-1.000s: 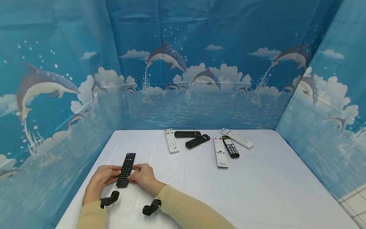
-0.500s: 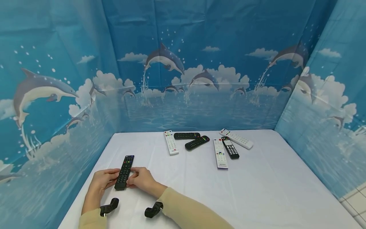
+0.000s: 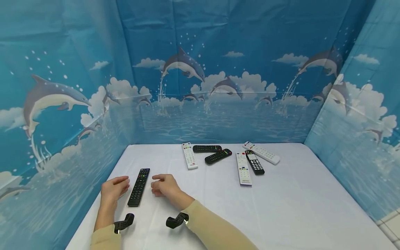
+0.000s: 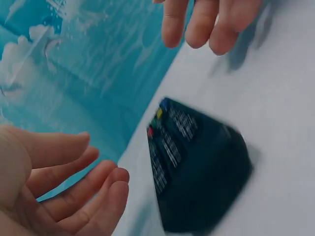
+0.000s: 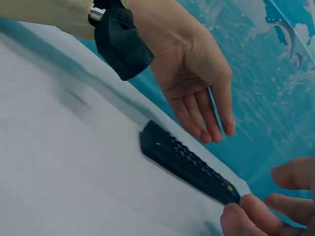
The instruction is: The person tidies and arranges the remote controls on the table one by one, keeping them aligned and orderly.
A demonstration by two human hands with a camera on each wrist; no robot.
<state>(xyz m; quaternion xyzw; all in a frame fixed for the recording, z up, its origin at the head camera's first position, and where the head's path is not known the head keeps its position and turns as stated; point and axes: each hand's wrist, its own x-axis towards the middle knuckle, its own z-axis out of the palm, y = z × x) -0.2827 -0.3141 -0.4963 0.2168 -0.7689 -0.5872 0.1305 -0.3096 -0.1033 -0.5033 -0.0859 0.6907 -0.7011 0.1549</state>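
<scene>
1. A black remote lies flat on the white table, near the front left side. Its coloured buttons point away from the person.

2. The left hand is just beside the remote on its left. The fingers are loose and a little bent. They hold nothing and do not touch the remote. The left wrist view shows a gap between the fingers and the remote.

3. The right hand is just beside the remote on its right. Its fingers are loose too, and it holds nothing. In the right wrist view the fingertips are very close to the far end of the remote, but I cannot tell if they touch it.

4. So this remote looks put down and let go. It lies straight, alone, with a hand on each side. I think this part of the work is done.

5. At the back of the table lie 6 more remotes in a loose bunch, 3 white and 3 black: a white one, a black one, a tilted black one, a white one, a black one and a long white one.

6. Those 6 point different ways and lie well apart from the hands. No hand touches them. If they are to be lined up like the first one, most of the work is left.

7. Blue dolphin curtains stand around the table.
</scene>
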